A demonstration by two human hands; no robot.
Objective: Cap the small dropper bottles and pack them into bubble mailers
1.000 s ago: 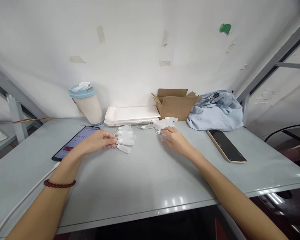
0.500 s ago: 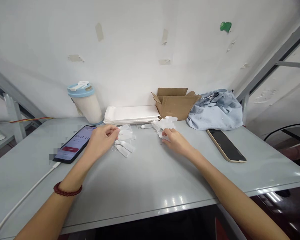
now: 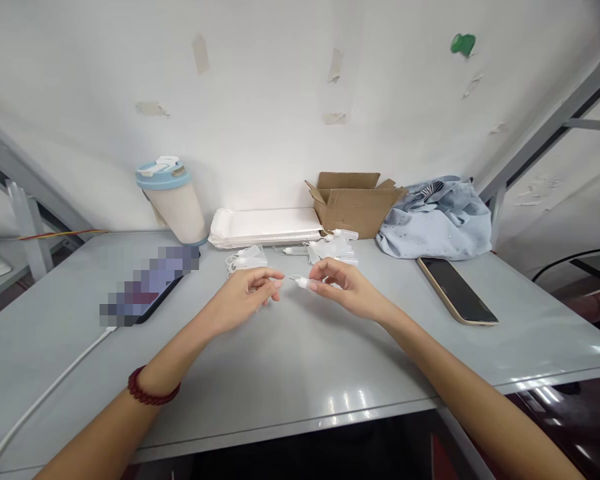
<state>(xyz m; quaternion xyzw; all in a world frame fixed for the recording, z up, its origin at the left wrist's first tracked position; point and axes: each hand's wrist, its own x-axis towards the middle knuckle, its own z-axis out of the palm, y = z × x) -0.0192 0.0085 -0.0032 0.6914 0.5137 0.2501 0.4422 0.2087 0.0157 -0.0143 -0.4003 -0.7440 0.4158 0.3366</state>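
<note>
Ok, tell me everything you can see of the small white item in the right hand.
The small white item looks like plastic. Its narrow end points toward the left hand, and a thin strand shows beside that end. The thumb and fingers of the right hand pinch it and hide the rest. It is over the grey table; a small gap shows between it and the left fingertips.

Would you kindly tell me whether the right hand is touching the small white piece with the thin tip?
Touching: the head view shows the right hand gripping the small white piece at its thumb and fingertips.
</note>
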